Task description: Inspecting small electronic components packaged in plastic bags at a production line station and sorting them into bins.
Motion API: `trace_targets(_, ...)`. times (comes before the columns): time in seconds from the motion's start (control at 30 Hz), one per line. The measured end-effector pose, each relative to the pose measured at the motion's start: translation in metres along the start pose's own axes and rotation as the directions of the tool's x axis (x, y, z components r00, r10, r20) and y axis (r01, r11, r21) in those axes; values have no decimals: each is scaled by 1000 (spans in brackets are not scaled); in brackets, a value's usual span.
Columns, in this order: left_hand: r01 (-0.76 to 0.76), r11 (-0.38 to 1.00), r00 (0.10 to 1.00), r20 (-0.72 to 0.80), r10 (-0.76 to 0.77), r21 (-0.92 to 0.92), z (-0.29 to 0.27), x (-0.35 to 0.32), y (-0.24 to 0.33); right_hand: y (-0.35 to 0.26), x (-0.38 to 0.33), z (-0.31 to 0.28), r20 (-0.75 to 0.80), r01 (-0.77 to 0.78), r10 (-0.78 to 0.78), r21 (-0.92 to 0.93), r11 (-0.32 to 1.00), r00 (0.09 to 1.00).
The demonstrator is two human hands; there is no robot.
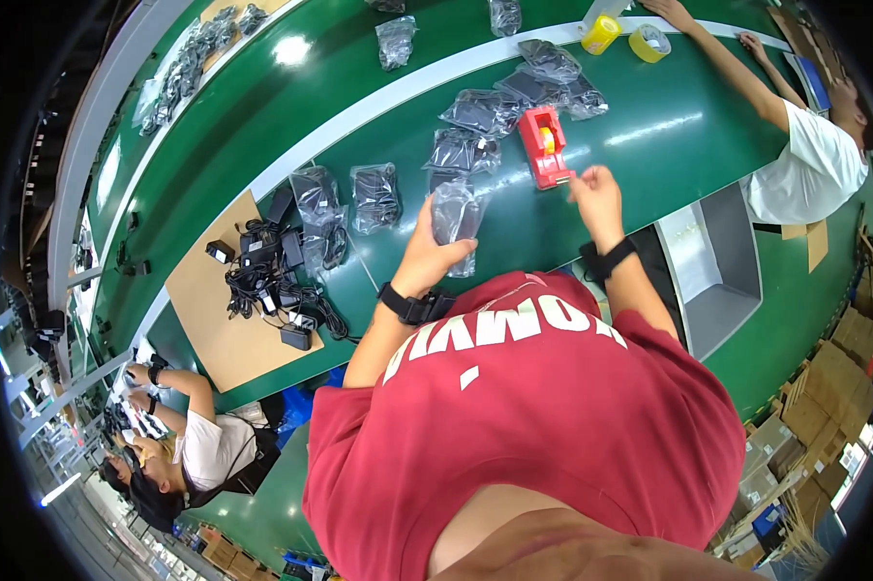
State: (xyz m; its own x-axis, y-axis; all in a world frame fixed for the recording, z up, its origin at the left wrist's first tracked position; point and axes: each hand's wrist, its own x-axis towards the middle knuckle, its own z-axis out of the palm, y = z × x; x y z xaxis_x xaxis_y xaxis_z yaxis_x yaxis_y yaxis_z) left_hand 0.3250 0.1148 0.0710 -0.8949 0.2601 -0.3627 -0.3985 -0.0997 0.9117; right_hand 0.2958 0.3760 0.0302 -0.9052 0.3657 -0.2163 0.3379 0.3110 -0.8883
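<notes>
A clear plastic bag [459, 208] with something dark inside is gripped by my left hand [436, 244], its thumb across the lower part. My right hand [599, 201] is just off the near end of a red tape dispenser [537, 160] holding a yellow roll. Its thumb and forefinger are pinched together; whatever they may hold is too small to make out. Beyond my left hand, several bagged dark items [463, 150] lie in an overlapping row. Another bagged cable bundle [376, 198] lies left of that hand.
Black power adapters [272, 261] with tangled cords cover part of a cardboard sheet [199, 320] at left. Yellow tape rolls [649, 44] lie at the far right, near a co-worker's arm [727, 58]. A grey bin [722, 290] is right of me. Another person [219, 445] works at lower left.
</notes>
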Motion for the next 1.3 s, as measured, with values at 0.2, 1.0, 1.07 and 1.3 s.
trace_targets(0.2,34,999,999,16,-34,-16,-2,2,-2,28,-25,3,91,-183,181,24,983,979)
trace_targets(1.0,-98,881,969,-157,191,464,12,-7,2,-79,-70,51,537,241,-145,-112,964,831)
trace_targets(1.07,-89,953,984,-124,130,290,12,-7,2,-73,-67,52,576,141,-47,-119,983,816)
trace_targets(1.3,400,759,905,354,-237,-514,2,-12,6,-62,-58,62,551,62,-349,471,880,758)
